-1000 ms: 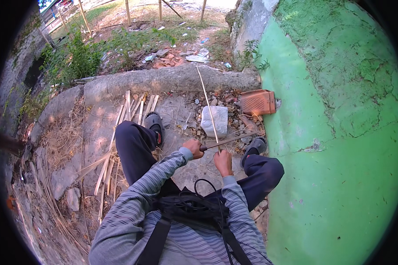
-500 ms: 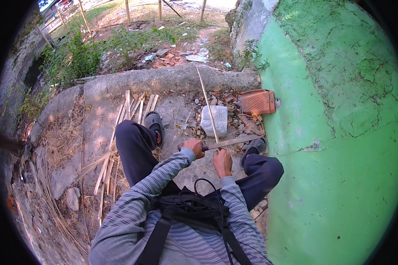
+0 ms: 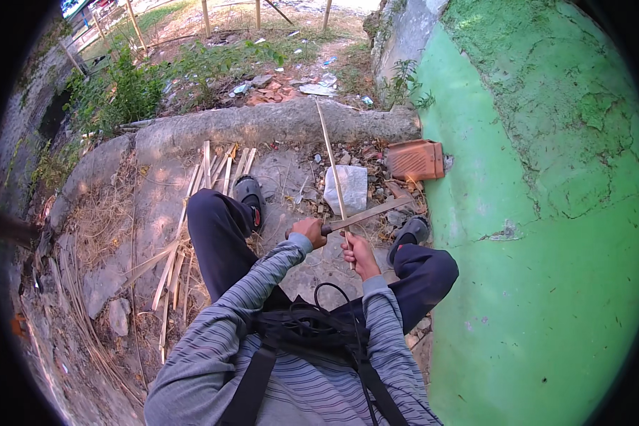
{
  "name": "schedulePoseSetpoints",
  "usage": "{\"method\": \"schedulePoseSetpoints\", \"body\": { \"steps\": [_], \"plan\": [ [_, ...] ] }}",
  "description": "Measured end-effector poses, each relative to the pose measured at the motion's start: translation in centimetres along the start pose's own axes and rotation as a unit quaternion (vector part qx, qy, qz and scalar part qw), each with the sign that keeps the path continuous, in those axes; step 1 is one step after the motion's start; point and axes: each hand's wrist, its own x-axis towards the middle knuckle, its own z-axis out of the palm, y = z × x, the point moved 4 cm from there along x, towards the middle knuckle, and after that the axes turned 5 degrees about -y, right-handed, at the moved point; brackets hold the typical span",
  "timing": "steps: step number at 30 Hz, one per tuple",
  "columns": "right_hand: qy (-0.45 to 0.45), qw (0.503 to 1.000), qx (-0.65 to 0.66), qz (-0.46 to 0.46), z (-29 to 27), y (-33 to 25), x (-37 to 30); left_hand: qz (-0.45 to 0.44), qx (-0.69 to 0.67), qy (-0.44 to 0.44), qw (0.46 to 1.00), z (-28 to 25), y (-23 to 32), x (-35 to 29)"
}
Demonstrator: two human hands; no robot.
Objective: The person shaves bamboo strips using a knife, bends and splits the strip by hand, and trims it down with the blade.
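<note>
My left hand (image 3: 309, 233) is closed round the dark handle of a machete (image 3: 380, 212). Its long blade points right and slightly away from me, crossing a bamboo strip (image 3: 332, 160). The lower end of that pale, narrow strip is gripped in my right hand (image 3: 361, 256), just below the blade. From there the strip runs forward past a white stone block (image 3: 346, 189) toward the low concrete ledge. Blade and strip appear to touch where they cross.
Several split bamboo strips (image 3: 169, 273) lie beside my left leg. A green wall (image 3: 539, 305) rises close on my right, with an orange clay tile (image 3: 415, 160) at its foot. Ahead runs a low concrete ledge (image 3: 263, 125). Rubble and dry grass litter the ground.
My right hand has rolled over, showing its curled fingers, and shifted slightly right. The machete's tip has swung up and away from me. The strip has moved little.
</note>
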Motion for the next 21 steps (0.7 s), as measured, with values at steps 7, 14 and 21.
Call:
{"method": "schedulePoseSetpoints", "body": {
  "steps": [7,14,21],
  "plan": [
    [-0.048,0.976,0.212,0.034,-0.2,0.1,0.2,0.009,-0.003,0.019,1.0,-0.8,1.2,-0.5],
    [0.024,0.997,0.074,-0.014,0.6,0.2,-0.1,-0.021,0.001,0.015,1.0,-0.3,0.6,-0.4],
    [0.061,0.998,0.017,-0.025,0.9,-1.0,-0.8,-0.044,-0.011,-0.019,0.999,0.2,0.4,0.6]
  ]
}}
